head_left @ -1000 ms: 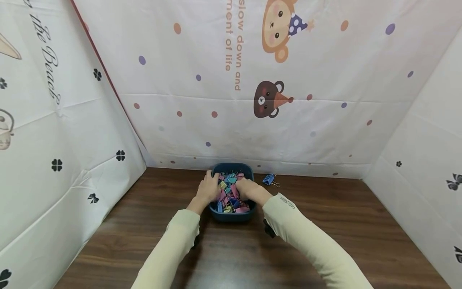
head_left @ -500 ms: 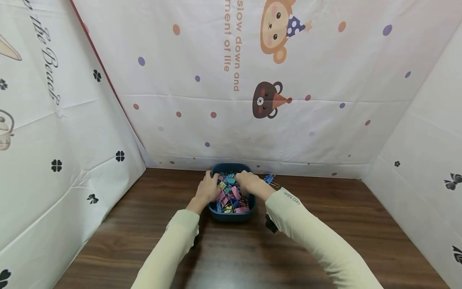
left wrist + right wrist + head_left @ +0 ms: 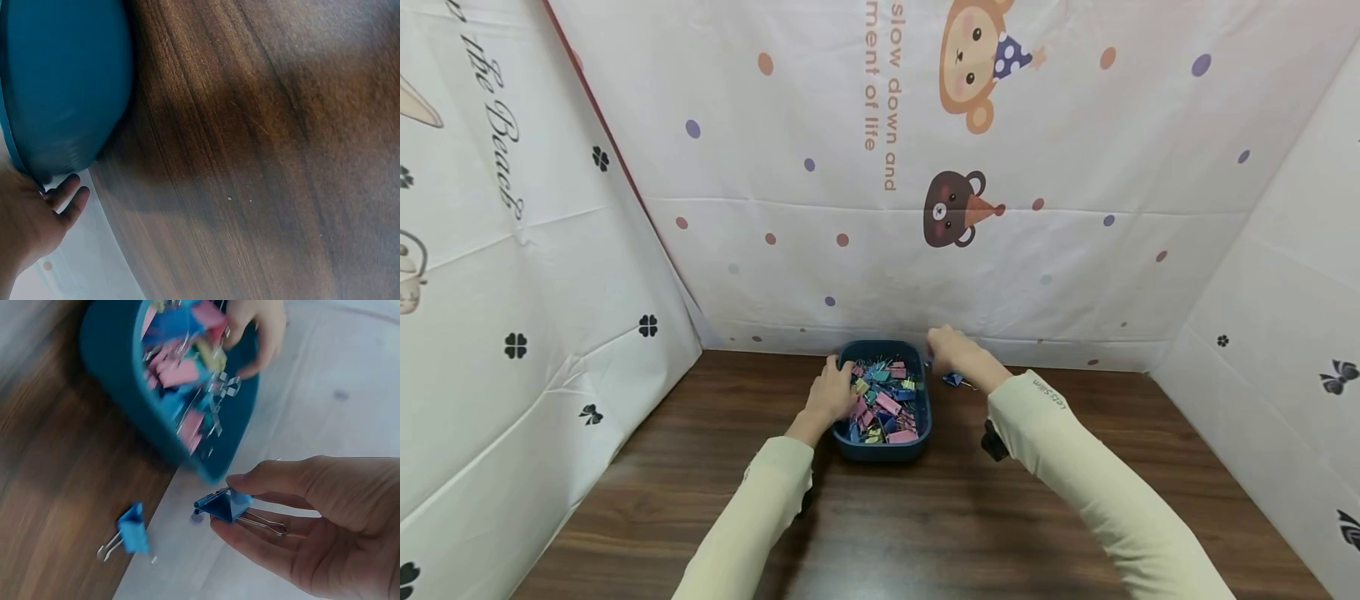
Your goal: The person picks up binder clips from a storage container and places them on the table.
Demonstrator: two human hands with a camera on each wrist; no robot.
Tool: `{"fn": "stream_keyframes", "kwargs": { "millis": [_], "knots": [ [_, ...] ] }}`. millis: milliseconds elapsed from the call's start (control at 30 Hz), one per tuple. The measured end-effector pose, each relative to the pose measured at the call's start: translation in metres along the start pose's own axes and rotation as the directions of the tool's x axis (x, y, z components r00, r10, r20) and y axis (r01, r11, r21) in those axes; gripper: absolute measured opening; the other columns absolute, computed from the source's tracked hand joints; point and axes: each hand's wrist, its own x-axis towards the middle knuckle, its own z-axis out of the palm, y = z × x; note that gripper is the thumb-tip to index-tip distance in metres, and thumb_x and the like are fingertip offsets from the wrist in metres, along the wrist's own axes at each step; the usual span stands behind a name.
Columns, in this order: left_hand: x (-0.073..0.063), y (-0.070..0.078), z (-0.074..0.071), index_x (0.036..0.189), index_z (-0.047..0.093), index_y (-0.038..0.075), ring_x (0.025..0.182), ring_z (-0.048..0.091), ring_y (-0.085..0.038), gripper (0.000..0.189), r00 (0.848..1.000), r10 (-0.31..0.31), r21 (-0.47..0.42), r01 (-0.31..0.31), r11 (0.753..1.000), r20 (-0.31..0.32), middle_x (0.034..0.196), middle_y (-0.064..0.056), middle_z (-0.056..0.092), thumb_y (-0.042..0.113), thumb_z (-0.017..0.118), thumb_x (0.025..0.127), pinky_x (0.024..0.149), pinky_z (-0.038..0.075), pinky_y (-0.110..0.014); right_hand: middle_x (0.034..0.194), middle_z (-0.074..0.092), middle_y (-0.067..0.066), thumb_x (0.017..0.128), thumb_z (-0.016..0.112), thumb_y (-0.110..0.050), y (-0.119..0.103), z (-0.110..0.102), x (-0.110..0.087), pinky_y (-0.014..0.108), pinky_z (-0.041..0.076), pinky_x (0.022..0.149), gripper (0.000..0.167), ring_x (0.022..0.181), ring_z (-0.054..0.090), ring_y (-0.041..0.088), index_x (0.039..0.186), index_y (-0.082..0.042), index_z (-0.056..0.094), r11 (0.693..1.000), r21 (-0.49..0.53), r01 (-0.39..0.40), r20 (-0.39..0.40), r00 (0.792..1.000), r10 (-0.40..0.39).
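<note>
A dark teal plastic bin point(image 3: 880, 452) filled with mixed pink, blue, green and yellow binder clips point(image 3: 178, 372) stands against the back wall. At its left rim, my left hand point(image 3: 831, 392) grips the edge, with some fingers outside the wall in the left wrist view and others over the clips in the right wrist view. Just beyond the bin's back right corner, my right hand point(image 3: 312, 519) pinches a blue binder clip point(image 3: 225, 506) between thumb and fingers, its wire handles towards the palm. Below that hand, another blue binder clip point(image 3: 132, 530) lies on the table.
The dark wood table point(image 3: 865, 533) meets a white patterned cloth point(image 3: 820, 275) right behind the bin. More printed cloth hangs on the left point(image 3: 550, 275) and right point(image 3: 1262, 375) sides.
My right hand has lifted out of the bin and moved right past its rim, now with a blue binder clip. My left hand stays at the left rim.
</note>
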Motion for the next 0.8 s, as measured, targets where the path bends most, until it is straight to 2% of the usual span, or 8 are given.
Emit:
{"fn": "stream_keyframes", "kwargs": {
  "millis": [133,167,233,300,400,533,733,800],
  "knots": [
    [0.001,-0.002,0.001,0.144,0.051,0.002,0.127,0.057,-0.045,0.048,1.0,-0.003,0.003,0.003,1.0,-0.002,0.156,-0.03,0.035,0.013,0.06,0.098,0.108,0.048,-0.057,0.066,0.045,0.004,0.08,0.056,0.014,0.029,0.002,0.002,0.025,0.028,0.05,0.02,0.055,0.03,0.012,0.071,-0.004,0.054,0.999,0.027,-0.029,0.003,1.0,0.029],
    [0.001,-0.001,0.001,0.144,0.051,0.002,0.128,0.057,-0.045,0.048,1.0,-0.005,0.002,0.005,1.0,0.0,0.156,-0.03,0.035,0.013,0.06,0.098,0.107,0.048,-0.057,0.074,0.057,0.009,0.078,0.057,0.015,0.037,0.004,0.003,0.024,0.035,0.051,0.015,0.057,0.04,0.013,0.079,0.001,0.063,0.999,0.035,-0.039,-0.004,0.999,0.039],
    [0.001,-0.001,0.001,0.144,0.05,0.002,0.128,0.056,-0.045,0.049,1.0,-0.005,0.0,0.005,1.0,0.004,0.156,-0.03,0.035,0.013,0.061,0.097,0.107,0.048,-0.057,0.103,0.071,0.022,0.077,0.059,0.013,0.052,0.007,0.002,0.027,0.05,0.058,0.03,0.07,0.059,0.019,0.105,0.008,0.069,0.998,0.035,-0.056,-0.012,0.998,0.056],
    [0.0,0.0,0.0,0.144,0.05,0.001,0.128,0.056,-0.045,0.05,1.0,-0.006,-0.008,0.006,1.0,0.008,0.156,-0.03,0.035,0.012,0.062,0.097,0.108,0.048,-0.057,0.102,0.07,0.023,0.077,0.06,0.012,0.066,0.01,0.001,0.03,0.052,0.062,0.031,0.075,0.062,0.023,0.107,0.01,0.069,0.996,0.05,-0.075,-0.021,0.997,0.076],
    [-0.002,0.0,0.0,0.144,0.051,0.001,0.127,0.056,-0.044,0.051,1.0,-0.007,-0.007,0.007,1.0,0.006,0.155,-0.03,0.036,0.012,0.064,0.096,0.107,0.048,-0.057,0.122,0.068,0.028,0.08,0.062,0.008,0.086,0.018,0.001,0.039,0.058,0.074,0.04,0.098,0.068,0.033,0.119,0.009,0.068,0.993,0.054,-0.105,-0.042,0.993,0.108],
    [-0.001,-0.002,0.001,0.144,0.051,0.002,0.126,0.058,-0.043,0.05,1.0,-0.008,-0.003,0.008,1.0,-0.002,0.155,-0.029,0.037,0.013,0.064,0.096,0.106,0.049,-0.056,0.118,0.067,0.029,0.081,0.063,0.005,0.109,0.031,0.005,0.046,0.058,0.074,0.036,0.1,0.068,0.041,0.116,0.007,0.069,0.985,0.073,-0.154,-0.099,0.982,0.161],
    [0.003,-0.002,0.003,0.143,0.052,0.002,0.126,0.058,-0.043,0.049,1.0,-0.007,-0.006,0.007,1.0,-0.009,0.155,-0.029,0.036,0.013,0.063,0.097,0.107,0.049,-0.056,0.097,0.068,0.028,0.085,0.063,0.003,0.128,0.053,0.009,0.05,0.054,0.064,0.002,0.087,0.069,0.046,0.087,0.003,0.064,0.987,0.047,-0.154,-0.222,0.962,0.161],
    [0.003,-0.001,0.003,0.144,0.052,0.002,0.127,0.058,-0.042,0.049,1.0,-0.016,-0.001,0.016,1.0,-0.002,0.156,-0.028,0.036,0.013,0.064,0.097,0.107,0.049,-0.055,0.095,0.066,0.029,0.086,0.063,0.005,0.131,0.061,0.008,0.051,0.055,0.065,0.005,0.087,0.068,0.048,0.083,0.002,0.059,0.989,0.035,-0.144,-0.236,0.96,0.148]
  ]
}}
